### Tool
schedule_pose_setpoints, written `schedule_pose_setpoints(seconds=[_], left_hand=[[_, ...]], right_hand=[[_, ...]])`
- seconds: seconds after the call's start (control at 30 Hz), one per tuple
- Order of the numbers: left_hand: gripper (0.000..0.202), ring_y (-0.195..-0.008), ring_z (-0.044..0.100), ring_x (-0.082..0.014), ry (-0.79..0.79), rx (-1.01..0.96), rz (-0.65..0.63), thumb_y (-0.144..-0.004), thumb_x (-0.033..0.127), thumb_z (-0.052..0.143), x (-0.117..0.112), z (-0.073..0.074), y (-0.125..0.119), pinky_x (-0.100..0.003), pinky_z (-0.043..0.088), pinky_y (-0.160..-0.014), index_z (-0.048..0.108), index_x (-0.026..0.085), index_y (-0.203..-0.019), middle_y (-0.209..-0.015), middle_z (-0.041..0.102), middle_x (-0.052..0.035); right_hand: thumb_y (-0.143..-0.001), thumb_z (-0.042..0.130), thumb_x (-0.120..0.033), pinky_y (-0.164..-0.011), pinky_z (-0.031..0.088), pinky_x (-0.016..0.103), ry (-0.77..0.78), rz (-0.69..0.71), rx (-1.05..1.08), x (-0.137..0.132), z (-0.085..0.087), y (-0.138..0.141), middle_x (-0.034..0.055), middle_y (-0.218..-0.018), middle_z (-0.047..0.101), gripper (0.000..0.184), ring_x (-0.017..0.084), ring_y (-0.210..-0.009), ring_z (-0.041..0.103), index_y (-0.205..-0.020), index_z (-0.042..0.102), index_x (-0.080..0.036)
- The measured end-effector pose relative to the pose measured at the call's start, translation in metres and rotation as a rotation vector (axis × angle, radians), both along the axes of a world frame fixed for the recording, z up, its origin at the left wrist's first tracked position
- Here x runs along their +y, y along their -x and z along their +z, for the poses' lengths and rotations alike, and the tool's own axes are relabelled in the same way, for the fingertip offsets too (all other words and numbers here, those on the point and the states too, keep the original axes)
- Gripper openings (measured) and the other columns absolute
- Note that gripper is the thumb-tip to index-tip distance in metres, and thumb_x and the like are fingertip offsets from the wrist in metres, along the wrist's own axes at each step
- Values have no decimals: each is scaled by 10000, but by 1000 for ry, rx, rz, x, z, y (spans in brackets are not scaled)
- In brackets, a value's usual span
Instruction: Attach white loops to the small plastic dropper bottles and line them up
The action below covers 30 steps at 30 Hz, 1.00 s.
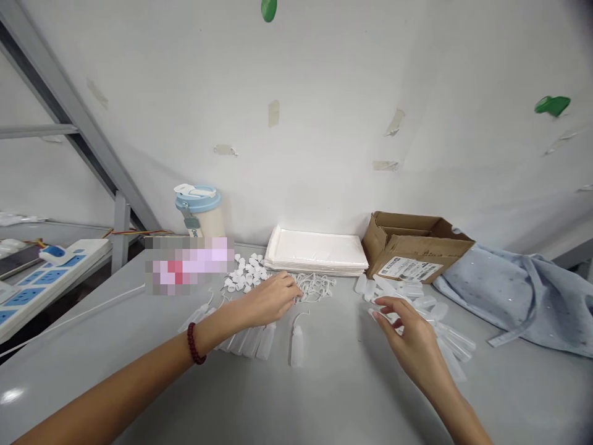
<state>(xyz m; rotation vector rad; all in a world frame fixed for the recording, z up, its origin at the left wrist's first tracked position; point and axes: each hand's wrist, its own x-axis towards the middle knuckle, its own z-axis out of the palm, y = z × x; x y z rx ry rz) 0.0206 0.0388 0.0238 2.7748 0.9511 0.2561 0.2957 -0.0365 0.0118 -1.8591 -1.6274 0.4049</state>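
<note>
My left hand reaches into a pile of thin white cords, its fingers drawn together. Whatever is between those fingertips is hidden. On the right, my right hand has thumb and fingers closed around a small translucent plastic bottle, mostly covered by the hand. Beside and behind it lies a heap of similar bottles. Between the hands, one bottle lies on the grey table with a cord sticking out of its neck. More bottles lie in a row under my left forearm, some with cords.
Small white caps are scattered behind my left hand. A stack of white packets and an open cardboard box stand against the wall. A lidded cup is at back left, a power strip far left, blue-grey cloth right.
</note>
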Motion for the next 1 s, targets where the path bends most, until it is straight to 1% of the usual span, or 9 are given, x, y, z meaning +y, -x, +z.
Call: schedule_pose_setpoints(seconds=[0.1,0.17,0.33,0.43,0.57,0.77,0.83,0.9,1.0], left_hand=[[173,-887,512,-209,1,-7,-7,-875,99,489,2,-2,-2,-302,417,-746,630,153,-959,-878,593,-66],[159,-881,508,-209,4,-18,-12,-879,103,486,4,-3,-3,-301,412,-740,633,150,-916,-862,594,-66],[192,-835,514,-200,56,-88,3,-891,128,455,3,-1,-7,-301,404,-728,619,155,-795,-796,599,-53],[203,-830,536,-195,106,-174,85,-888,142,427,1,1,-8,-300,414,-719,612,163,-810,-824,619,-51],[183,-813,571,-187,174,-315,245,-845,148,436,0,8,-11,-295,434,-717,611,171,-797,-817,650,-36],[160,-746,612,-166,290,-515,464,-814,230,485,4,19,-17,-259,461,-652,629,171,-778,-783,682,-21],[167,-732,620,-158,327,-563,492,-815,249,490,3,21,-20,-255,469,-647,634,168,-793,-787,688,-21],[172,-708,619,-152,355,-605,510,-815,264,496,-1,23,-25,-258,473,-635,640,170,-807,-797,692,-18],[132,-703,607,-162,288,-650,523,-785,237,529,-11,24,-36,-277,466,-622,640,179,-741,-779,686,-14]], right_hand=[[-808,419,-358,-700,484,374,3,16,-149,3,-7,-11,112,-1020,633,294,259,-858,622,-968,596,-185],[-809,411,-319,-749,481,399,33,21,-234,4,-12,-17,120,-1038,634,296,279,-921,611,-987,596,-171],[-774,439,-246,-789,479,423,145,23,-331,5,-17,-24,125,-1037,653,282,305,-985,586,-980,611,-158],[-775,439,-229,-786,484,426,167,32,-359,5,-17,-21,127,-1030,660,269,307,-996,580,-966,616,-163],[-783,437,-226,-779,490,432,180,57,-343,4,-17,-15,138,-1037,660,282,311,-1012,575,-997,608,-160],[-814,415,-248,-794,492,434,98,89,-205,2,-18,0,145,-1048,653,343,290,-982,608,-1114,560,-167],[-815,451,-287,-793,497,427,73,87,-87,0,-15,7,134,-1028,664,355,277,-945,625,-1137,546,-172],[-810,501,-330,-799,501,410,55,119,68,-3,-11,16,117,-1027,672,352,262,-931,632,-1128,545,-187],[-822,547,-349,-845,491,372,42,229,326,-11,-1,32,93,-1029,662,338,232,-970,630,-1127,539,-205]])
